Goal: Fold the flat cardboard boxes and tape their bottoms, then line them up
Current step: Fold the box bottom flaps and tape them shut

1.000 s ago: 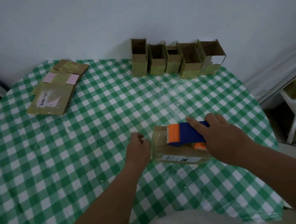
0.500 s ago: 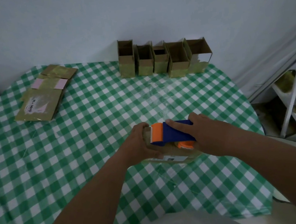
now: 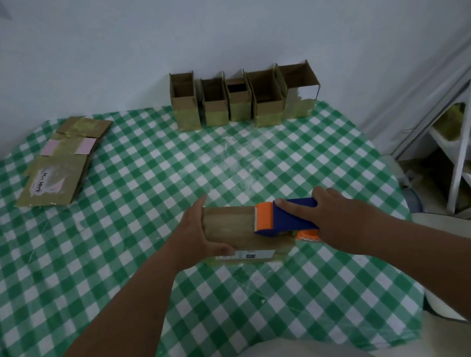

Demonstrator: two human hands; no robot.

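We are taping the box [image 3: 237,232] near us on the table [image 3: 144,220]: left hand [image 3: 197,237] grips its left end, right hand [image 3: 332,219] clasps the tape dispenser [image 3: 284,216]. Next, cut the tape and set it beside the far row of boxes [image 3: 243,99].

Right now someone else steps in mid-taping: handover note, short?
Left hand: holds the left end of the box being taped, steadying it on the table.
Right hand: grips the blue-orange tape dispenser, pressed on the box's right end.
Done: five folded boxes lined up at the wall.
Left: finish this tape strip, stand the box in the row, then fold and tape the flat boxes stacked far left.
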